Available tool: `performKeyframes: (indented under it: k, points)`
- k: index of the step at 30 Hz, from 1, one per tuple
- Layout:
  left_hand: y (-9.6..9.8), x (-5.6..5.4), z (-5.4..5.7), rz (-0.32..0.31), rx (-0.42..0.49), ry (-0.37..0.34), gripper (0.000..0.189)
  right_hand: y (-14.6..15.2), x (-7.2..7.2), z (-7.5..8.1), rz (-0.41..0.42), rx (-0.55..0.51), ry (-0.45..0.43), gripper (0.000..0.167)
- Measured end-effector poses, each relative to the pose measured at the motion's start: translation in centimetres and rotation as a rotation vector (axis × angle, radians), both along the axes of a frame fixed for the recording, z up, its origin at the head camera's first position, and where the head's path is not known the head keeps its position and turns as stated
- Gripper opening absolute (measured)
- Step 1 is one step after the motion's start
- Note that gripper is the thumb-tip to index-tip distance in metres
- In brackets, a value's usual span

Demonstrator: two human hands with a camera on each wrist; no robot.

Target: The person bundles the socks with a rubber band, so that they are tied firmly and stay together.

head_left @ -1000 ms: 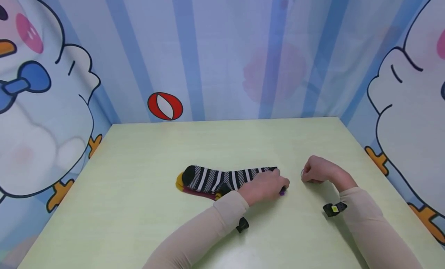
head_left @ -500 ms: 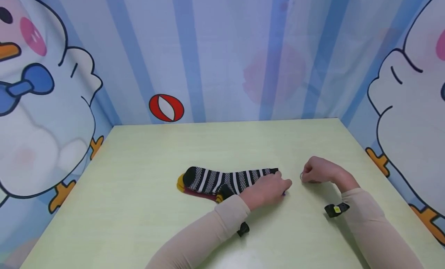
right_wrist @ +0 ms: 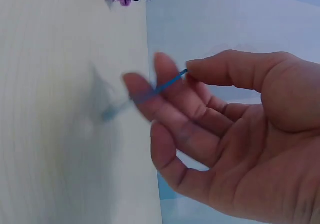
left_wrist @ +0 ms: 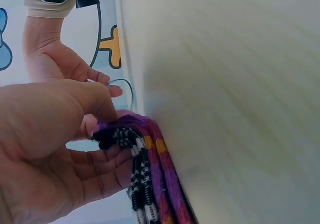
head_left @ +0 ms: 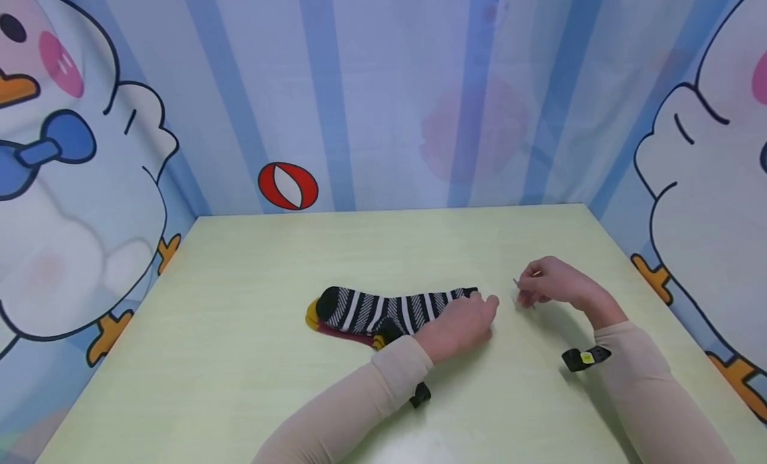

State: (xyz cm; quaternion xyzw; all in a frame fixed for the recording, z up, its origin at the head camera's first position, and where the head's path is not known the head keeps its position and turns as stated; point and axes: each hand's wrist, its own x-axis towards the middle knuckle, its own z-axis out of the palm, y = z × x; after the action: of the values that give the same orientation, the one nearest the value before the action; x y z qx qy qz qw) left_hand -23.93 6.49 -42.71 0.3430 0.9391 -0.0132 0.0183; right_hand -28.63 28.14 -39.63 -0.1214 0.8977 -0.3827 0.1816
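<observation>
A stack of socks [head_left: 365,311] lies on the table: a black-and-white striped pair on top of a purple, maroon and mustard pair. My left hand [head_left: 458,327] grips the cuff end; the left wrist view shows thumb and fingers on opposite sides of the layered cuffs [left_wrist: 135,129]. To the right, my right hand [head_left: 554,281] is raised a little above the table, apart from the socks. It pinches a thin blue rubber band [right_wrist: 172,78] at the thumb tip, the other fingers loosely spread. Part of the band is blurred in the right wrist view, but its loop shows in the left wrist view.
The pale yellow-green table [head_left: 252,264] ends at a blue striped backdrop [head_left: 383,104]. Cartoon bird panels [head_left: 78,218] stand along the left and right sides. A small black camera sits on each wrist, the right one [head_left: 586,359] plainly visible.
My right hand has lifted slightly from the table and its fingers have loosened, with more of the band showing. My left hand stays at the sock cuffs, its fingers shifting slightly.
</observation>
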Motion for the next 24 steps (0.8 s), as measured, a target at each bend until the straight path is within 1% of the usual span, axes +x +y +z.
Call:
performKeyframes:
  k: [3,6,8,10,12,14,16,17,18,19,21,24]
  points:
    - [-0.2,-0.1,0.4,0.015,0.044,-0.016,0.029,0.2,-0.3,0.1,-0.029,-0.070,-0.001,0.031]
    - [-0.5,-0.2,0.6,-0.012,0.068,-0.034,0.029,0.5,-0.5,-0.1,-0.063,-0.177,0.006,0.037]
    - [-0.6,-0.2,0.7,-0.029,0.063,-0.047,0.029,0.6,-0.7,-0.2,-0.097,-0.263,0.007,0.041]
    - [-0.7,-0.2,0.7,-0.045,0.045,-0.052,0.023,0.8,-0.7,-0.3,-0.132,-0.360,0.007,0.043]
    - [-0.8,-0.2,0.5,-0.040,0.034,-0.046,0.018,0.8,-0.7,-0.2,-0.168,-0.486,-0.013,0.043]
    - [-1.0,0.0,0.4,-0.019,0.039,-0.046,0.016,0.8,-0.6,-0.1,-0.197,-0.640,-0.052,0.035]
    - [-1.2,0.1,0.2,-0.004,0.057,-0.035,0.015,0.8,-0.5,0.2,-0.212,-0.802,-0.103,0.026]
    - [-1.3,0.1,0.2,0.009,0.075,-0.042,0.014,0.9,-0.5,0.3,-0.213,-0.875,-0.129,0.023]
    - [-1.5,0.2,0.1,0.017,0.092,-0.050,0.014,0.9,-0.5,0.3,-0.210,-0.930,-0.147,0.023]
    - [-1.6,0.3,0.0,0.021,0.108,-0.057,0.014,0.9,-0.5,0.3,-0.208,-0.970,-0.159,0.026]
    - [-1.8,0.4,-0.1,0.023,0.136,-0.063,0.014,1.0,-0.5,0.3,-0.196,-1.013,-0.164,0.031]
    - [-2.1,0.5,-0.1,0.028,0.162,-0.078,0.014,1.1,-0.6,0.2,-0.194,-1.020,-0.150,0.032]
